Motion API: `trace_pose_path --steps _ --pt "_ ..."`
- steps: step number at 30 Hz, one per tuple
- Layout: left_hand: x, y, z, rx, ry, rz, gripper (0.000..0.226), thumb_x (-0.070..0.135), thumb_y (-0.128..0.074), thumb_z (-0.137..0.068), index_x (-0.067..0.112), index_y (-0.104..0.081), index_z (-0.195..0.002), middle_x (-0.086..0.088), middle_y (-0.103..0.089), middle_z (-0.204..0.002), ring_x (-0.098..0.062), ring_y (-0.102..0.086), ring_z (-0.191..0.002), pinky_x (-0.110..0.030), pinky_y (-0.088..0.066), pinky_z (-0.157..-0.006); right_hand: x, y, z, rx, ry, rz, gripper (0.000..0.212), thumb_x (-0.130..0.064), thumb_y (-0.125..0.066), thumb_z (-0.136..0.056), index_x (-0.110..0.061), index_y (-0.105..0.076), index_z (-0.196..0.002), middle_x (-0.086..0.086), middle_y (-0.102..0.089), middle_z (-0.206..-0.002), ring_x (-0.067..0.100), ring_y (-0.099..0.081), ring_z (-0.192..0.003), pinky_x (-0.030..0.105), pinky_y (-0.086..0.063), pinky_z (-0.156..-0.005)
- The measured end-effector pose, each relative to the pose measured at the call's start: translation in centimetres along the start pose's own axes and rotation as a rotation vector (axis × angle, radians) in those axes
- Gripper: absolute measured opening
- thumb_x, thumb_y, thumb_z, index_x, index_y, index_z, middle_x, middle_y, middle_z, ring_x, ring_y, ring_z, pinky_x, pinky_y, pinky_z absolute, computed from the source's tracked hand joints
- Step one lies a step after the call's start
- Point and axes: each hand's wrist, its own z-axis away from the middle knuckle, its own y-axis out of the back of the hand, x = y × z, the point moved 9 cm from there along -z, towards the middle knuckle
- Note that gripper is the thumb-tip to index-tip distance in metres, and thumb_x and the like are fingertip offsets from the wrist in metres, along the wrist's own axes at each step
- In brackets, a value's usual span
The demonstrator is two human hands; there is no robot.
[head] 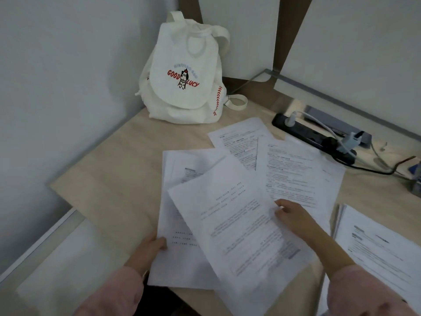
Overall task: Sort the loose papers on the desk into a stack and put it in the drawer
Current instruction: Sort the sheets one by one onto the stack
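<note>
Pinched between thumb and fingers, the leftmost sheet [182, 258] was held at its edge by the left hand [155, 245] — the loose papers [227, 213] lay fanned and unsquared across the desk [118, 156], the nearest ones hanging past its front edge. Right hand [293, 213] rested fingertips-down on the overlap; whether it pinched anything, I couldn't tell. A hasty gather risked sliding those overhanging pages to the floor — or sweeping the far sheets into the power strip [314, 135].
</note>
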Motion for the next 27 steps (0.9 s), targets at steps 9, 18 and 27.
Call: trace_pose_path --steps 9,18,27 --pt "-2.4 0.9 -0.1 -0.087 0.036 0.097 0.040 0.004 -0.048 -0.048 0.009 -0.063 -0.085 -0.008 -0.064 -0.082 -0.027 -0.058 -0.079 -0.036 -0.047 -0.074 -9.6 -1.1 -2.1 0.161 0.470 0.965 0.044 -0.007 -0.037 -0.091 -0.022 -0.051 -0.129 0.008 -0.054 -0.118 0.024 -0.043 -0.112 0.027 -0.028 -0.081" --pt "-1.7 -0.2 1.1 -0.193 -0.078 0.215 0.045 0.051 -0.072 -0.065 0.027 -0.067 -0.102 0.006 -0.073 -0.103 -0.013 -0.068 -0.097 -0.032 -0.050 -0.090 -18.6 -12.9 1.8 0.198 1.151 0.916 0.039 0.003 -0.081 -0.034 -0.020 -0.072 -0.064 0.005 -0.061 -0.066 0.025 -0.061 -0.065 0.030 -0.032 -0.079" --pt "-1.7 0.9 1.2 0.036 -0.183 0.005 0.025 0.019 -0.051 -0.092 0.032 -0.054 -0.113 0.016 -0.063 -0.100 -0.005 -0.060 -0.091 -0.020 -0.047 -0.074 -17.7 -12.5 0.5 0.053 0.804 0.278 0.040 -0.020 -0.052 -0.091 -0.019 -0.049 -0.131 0.008 -0.042 -0.140 0.024 -0.036 -0.131 0.022 -0.021 -0.108"
